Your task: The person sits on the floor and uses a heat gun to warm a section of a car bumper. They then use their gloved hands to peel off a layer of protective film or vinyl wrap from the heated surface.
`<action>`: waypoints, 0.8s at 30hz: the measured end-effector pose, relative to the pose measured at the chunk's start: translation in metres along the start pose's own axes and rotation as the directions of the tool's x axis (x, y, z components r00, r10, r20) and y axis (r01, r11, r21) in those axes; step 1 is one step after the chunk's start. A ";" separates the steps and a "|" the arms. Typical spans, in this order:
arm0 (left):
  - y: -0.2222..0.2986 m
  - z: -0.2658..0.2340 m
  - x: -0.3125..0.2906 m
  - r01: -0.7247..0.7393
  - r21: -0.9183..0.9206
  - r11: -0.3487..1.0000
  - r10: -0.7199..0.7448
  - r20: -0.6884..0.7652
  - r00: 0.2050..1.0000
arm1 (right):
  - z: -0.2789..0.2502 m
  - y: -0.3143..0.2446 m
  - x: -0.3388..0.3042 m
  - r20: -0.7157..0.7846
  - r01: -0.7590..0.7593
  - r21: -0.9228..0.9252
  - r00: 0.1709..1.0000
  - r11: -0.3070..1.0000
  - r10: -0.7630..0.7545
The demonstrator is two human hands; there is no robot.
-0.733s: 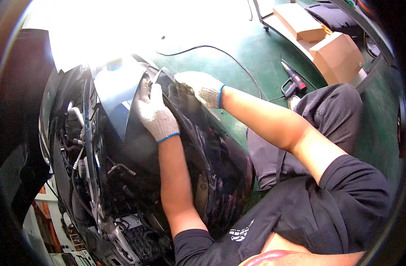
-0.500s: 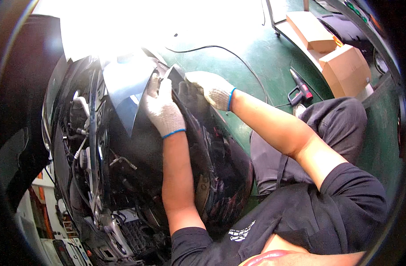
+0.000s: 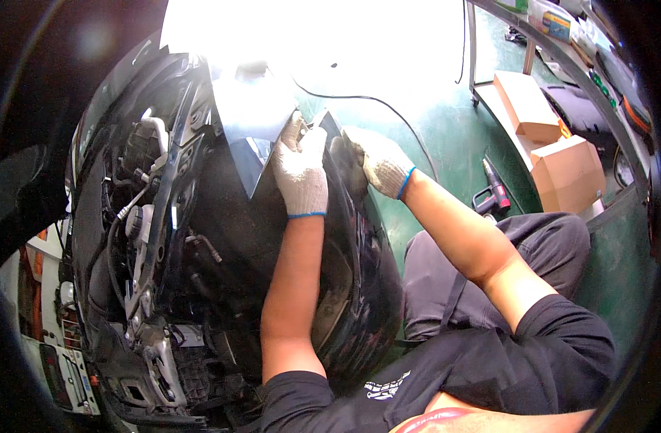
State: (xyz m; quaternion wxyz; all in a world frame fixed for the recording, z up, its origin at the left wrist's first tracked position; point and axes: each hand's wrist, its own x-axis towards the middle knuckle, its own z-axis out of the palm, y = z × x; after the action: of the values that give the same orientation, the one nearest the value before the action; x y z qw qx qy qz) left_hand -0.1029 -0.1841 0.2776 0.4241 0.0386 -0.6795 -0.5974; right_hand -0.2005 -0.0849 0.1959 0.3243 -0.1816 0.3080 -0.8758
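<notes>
My left hand (image 3: 301, 169), in a white knit glove with a blue cuff, is at the upper edge of a glossy black car body panel (image 3: 370, 267). Its fingers are bent over that edge, beside a small pale strip partly hidden by them. Gloved the same way, my right hand (image 3: 382, 162) has its fingers curled against the panel's outer face, where a dull reflection of them shows. Whatever may lie under those fingertips is hidden. Left of my left hand, a shiny grey-blue painted section (image 3: 244, 130) narrows to a point.
Exposed front-end parts and hoses (image 3: 139, 216) fill the left side. A black cable (image 3: 388, 105) runs over the green floor (image 3: 442, 187). Beyond my right knee lies a heat gun (image 3: 495, 191). Cardboard boxes (image 3: 568, 173) sit on a cart's low shelf at right.
The view has shifted, so the car, floor and boxes appear lower and farther right. Both hands stay at the black panel's upper edge with much the same pose.
</notes>
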 end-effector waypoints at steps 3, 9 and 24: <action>0.004 -0.003 -0.003 0.003 0.053 0.999 -0.004 0.024 1.000 | 0.004 -0.005 -0.008 -0.017 0.030 -0.153 0.999 0.988 -0.033; 0.002 -0.006 -0.005 -0.068 0.076 0.995 0.064 0.045 0.997 | 0.008 -0.009 -0.008 0.018 0.097 -0.466 0.995 0.879 -0.101; 0.001 -0.015 0.000 -0.028 0.120 0.992 0.015 0.109 0.994 | -0.008 0.007 0.011 0.070 0.185 -0.573 0.982 0.798 -0.177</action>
State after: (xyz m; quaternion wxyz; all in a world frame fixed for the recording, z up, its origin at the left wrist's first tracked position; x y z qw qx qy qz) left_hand -0.0929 -0.1954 0.2776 0.3902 0.0250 -0.7369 -0.5515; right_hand -0.2096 -0.0933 0.1872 0.1709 -0.3053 0.5381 -0.7668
